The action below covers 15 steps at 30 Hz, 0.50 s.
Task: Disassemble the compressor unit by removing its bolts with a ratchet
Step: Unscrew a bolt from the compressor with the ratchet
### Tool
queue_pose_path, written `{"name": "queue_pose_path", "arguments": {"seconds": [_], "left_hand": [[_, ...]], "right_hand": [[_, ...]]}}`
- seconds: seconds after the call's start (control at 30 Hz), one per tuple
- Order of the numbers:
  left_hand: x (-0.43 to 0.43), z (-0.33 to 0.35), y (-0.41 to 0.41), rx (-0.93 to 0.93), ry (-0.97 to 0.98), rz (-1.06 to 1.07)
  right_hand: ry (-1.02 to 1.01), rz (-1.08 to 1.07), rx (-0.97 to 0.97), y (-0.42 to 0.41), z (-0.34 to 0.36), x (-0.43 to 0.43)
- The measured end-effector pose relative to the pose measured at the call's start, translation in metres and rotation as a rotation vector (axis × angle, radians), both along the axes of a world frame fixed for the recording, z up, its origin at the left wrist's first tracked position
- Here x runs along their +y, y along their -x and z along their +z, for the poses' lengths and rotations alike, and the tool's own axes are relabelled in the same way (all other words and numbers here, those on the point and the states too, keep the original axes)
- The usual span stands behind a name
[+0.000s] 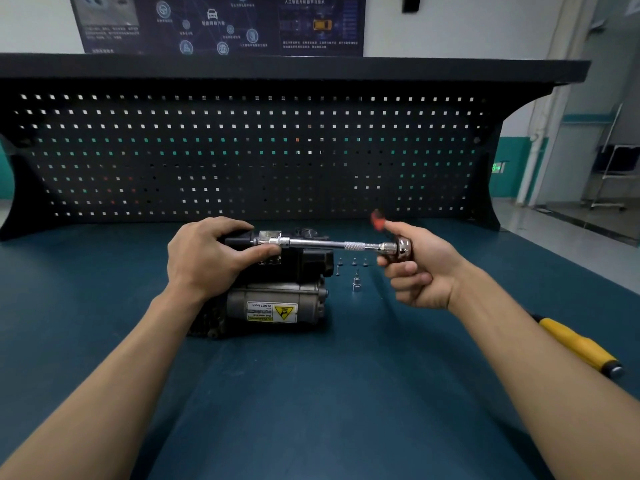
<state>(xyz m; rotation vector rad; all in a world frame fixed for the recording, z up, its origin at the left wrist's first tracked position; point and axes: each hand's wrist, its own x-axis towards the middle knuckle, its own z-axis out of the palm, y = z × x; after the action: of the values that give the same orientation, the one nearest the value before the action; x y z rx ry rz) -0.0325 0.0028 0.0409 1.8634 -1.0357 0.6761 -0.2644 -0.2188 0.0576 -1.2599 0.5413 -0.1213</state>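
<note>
Bench mat [311, 393], dark teal; pegboard [242, 150] stands behind it at 12 o'clock.

Compressor unit [277, 299] sits mid-bench, warning label toward the viewer.

Left hand [204, 258] grips the unit's 10 o'clock corner. Fingers are curled over the black housing, thumb pressed under the tool's socket end.

Right hand [419, 271], at 3 o'clock of the unit, has its fingers curled round the ratchet's head end.

Ratchet [322, 243], on a long extension, lies level across the unit's top, 9 to 3.

Yellow-handled tool [581, 344] lies well apart at 4 o'clock.

Spare socket [356, 284] stands upright near the unit at 3 o'clock. Loose bolts [354, 262] lie just beyond it toward 12.

Step, likely: backing out a bolt at the upper-left corner. Hold the extension square to the bolt, steady the socket with the thumb, bear down on the housing, and use short swings.

Bolt head and socket seat are hidden under the left hand. The red handle is motion-blurred. The bolt count is unclear. The yellow tool's tip is behind the forearm.
</note>
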Motion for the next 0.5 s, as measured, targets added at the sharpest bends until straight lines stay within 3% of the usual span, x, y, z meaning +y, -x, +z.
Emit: {"name": "queue_pose_path", "arguments": {"seconds": [0.13,0.23,0.37,0.5], "left_hand": [[-0.0002,-0.0001,-0.0006,0.011,0.000,0.004],[0.0006,0.0005,-0.0006,0.004,-0.009,-0.003],[0.0018,0.0006,0.0011,0.002,-0.030,0.001],[0.0039,0.0004,0.0009,0.041,-0.047,-0.020]], "right_hand": [[0.005,-0.027,-0.031,-0.0009,-0.0029,-0.0016],[0.134,-0.024,-0.130,-0.0006,-0.0034,-0.0059],[0.472,-0.036,-0.250,0.0042,-0.0013,-0.0038],[0.960,-0.101,-0.309,0.0006,-0.0072,-0.0006]]}}
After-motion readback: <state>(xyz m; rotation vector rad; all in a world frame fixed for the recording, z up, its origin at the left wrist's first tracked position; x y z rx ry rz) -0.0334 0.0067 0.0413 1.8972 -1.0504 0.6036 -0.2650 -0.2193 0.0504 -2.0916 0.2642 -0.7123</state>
